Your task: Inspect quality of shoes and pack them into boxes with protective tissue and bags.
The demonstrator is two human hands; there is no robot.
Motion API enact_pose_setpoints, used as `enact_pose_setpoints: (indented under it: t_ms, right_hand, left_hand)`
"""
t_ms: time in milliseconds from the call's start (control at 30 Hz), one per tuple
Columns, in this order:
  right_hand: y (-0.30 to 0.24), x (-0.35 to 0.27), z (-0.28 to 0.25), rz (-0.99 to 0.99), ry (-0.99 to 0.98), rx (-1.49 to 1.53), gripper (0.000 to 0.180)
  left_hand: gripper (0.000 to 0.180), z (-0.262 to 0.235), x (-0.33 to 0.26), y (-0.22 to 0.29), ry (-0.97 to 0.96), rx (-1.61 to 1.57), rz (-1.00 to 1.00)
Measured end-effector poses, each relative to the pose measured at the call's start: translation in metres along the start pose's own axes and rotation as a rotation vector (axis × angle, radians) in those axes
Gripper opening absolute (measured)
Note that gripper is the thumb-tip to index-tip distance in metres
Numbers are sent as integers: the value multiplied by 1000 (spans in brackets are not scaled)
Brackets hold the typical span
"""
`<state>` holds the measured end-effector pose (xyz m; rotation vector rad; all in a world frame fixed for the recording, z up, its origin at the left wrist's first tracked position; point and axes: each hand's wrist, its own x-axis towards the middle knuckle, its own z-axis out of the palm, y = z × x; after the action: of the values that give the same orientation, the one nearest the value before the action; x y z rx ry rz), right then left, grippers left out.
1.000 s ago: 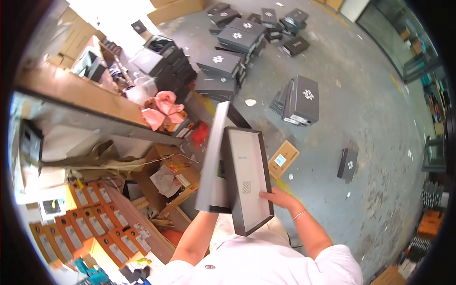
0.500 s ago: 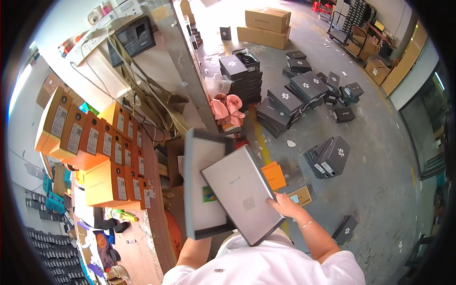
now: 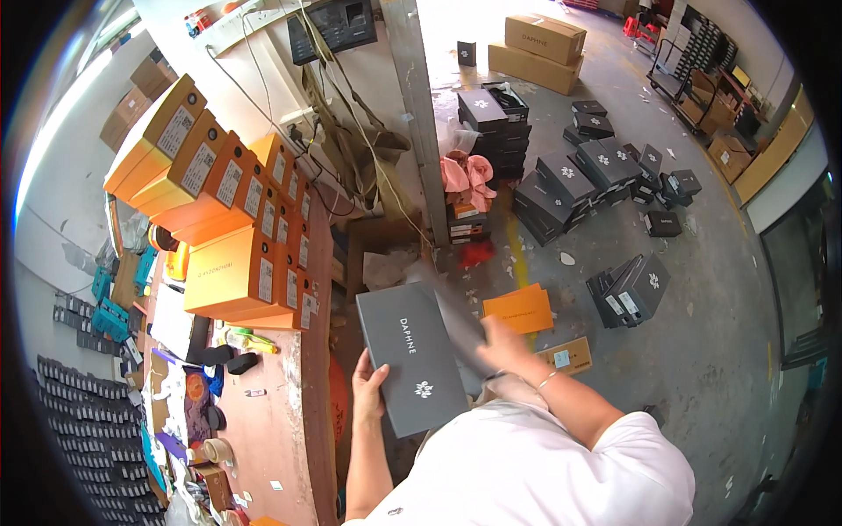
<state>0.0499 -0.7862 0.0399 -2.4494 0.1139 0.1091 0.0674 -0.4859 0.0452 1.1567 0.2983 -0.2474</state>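
Note:
My left hand (image 3: 370, 387) grips the left edge of a dark grey shoebox part (image 3: 414, 359), its thumb lying on the face. That face bears a pale flower mark and is turned up towards me. Just to its right, my right hand (image 3: 510, 349) is closed on a second shoebox part (image 3: 458, 320), seen nearly edge-on and smeared by motion. Whether the two parts touch, I cannot tell. Beyond my right hand, flat orange card pieces (image 3: 519, 309) lie on the floor beside a brown carton piece (image 3: 568, 356).
Stacked orange shoeboxes (image 3: 230, 273) stand on the worn workbench (image 3: 279, 421) at left. Grey shoeboxes lie in piles (image 3: 566, 180) across the floor, with a leaning group (image 3: 633, 291) nearer. Large brown cartons (image 3: 537, 66) and a trolley (image 3: 684, 92) are farther back. A post (image 3: 414, 131) rises beside the bench.
The part in my left hand has turned from its pale inside to its dark printed face. My right hand has swung its part from face-up to nearly edge-on. The view has shifted left.

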Motion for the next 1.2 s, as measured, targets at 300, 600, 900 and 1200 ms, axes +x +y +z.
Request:
enact_pose_setpoints:
  t_ms: [300,600,900,1200]
  right_hand:
    - [34,55,10,147,-317,806,35]
    - [13,23,24,189,-969,972,42]
    - [10,41,16,30,-1371,690,38]
    - [21,11,27,-100,-1378,748,45]
  left_hand:
    - [57,-13,-49,-9,195,-655,-30]
    - [43,109,-24,-69,303,-580,-173]
    - [51,141,-32,-66,178,-541,-61]
    - [58,108,-51,-69,380,-527,-58]
